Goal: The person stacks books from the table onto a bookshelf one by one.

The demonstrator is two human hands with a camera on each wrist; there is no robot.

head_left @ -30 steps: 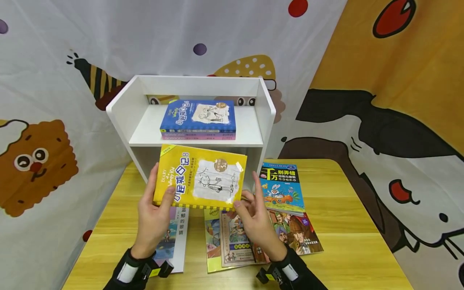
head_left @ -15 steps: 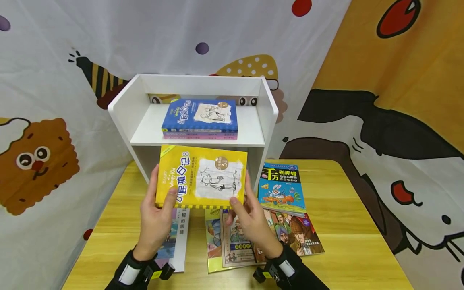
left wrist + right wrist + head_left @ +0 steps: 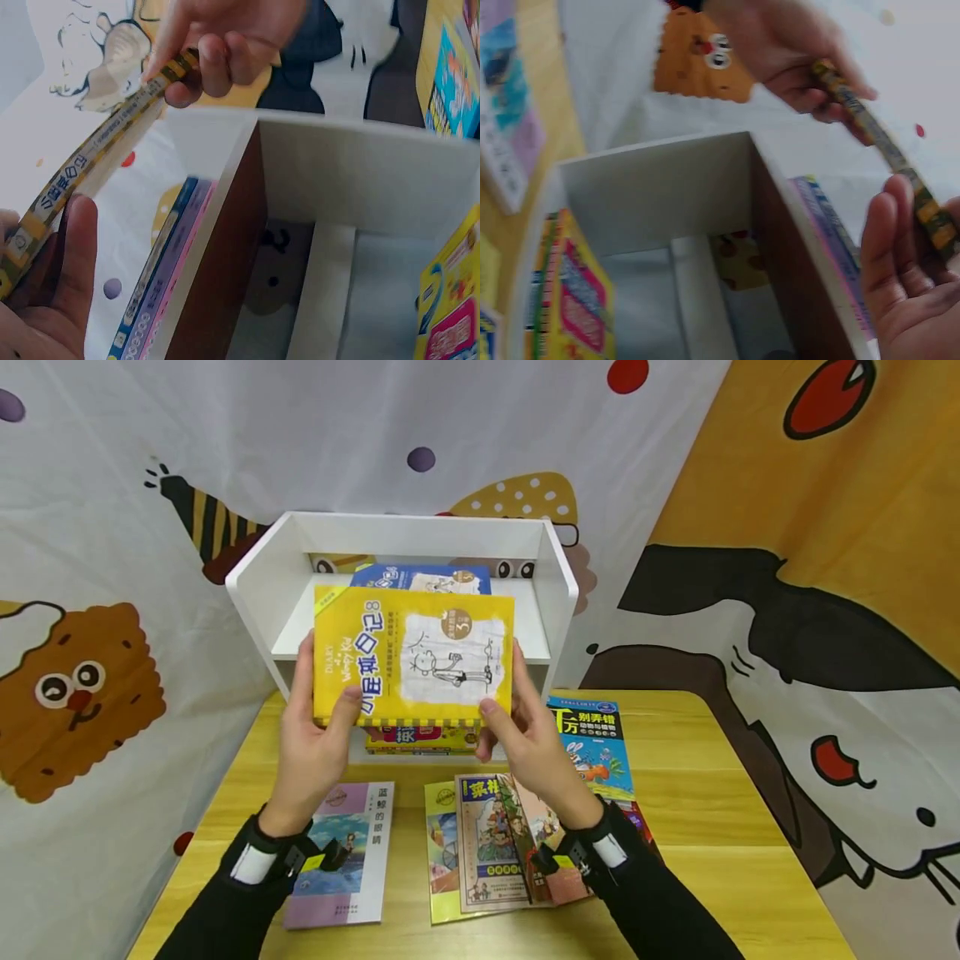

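Observation:
A yellow book with a line drawing on its cover is held up in front of the white shelf. My left hand grips its left end, thumb on the front cover. At the other end my right hand pinches the lower right corner between thumb and fingers. Behind it, on the upper shelf, lies a blue book, partly covered. The left wrist view shows the yellow book's spine edge-on, and under the blue book there are purple and pink spines.
The white shelf stands at the table's back. Yellow books lie in its lower compartment. On the table are a purple-and-white book at left, several overlapping books in the middle and a blue book with a rabbit at right.
Both hands have raised the yellow book toward the upper shelf, so it now overlaps the blue book in view. My right hand has gone from a looser touch to a grip on its end.

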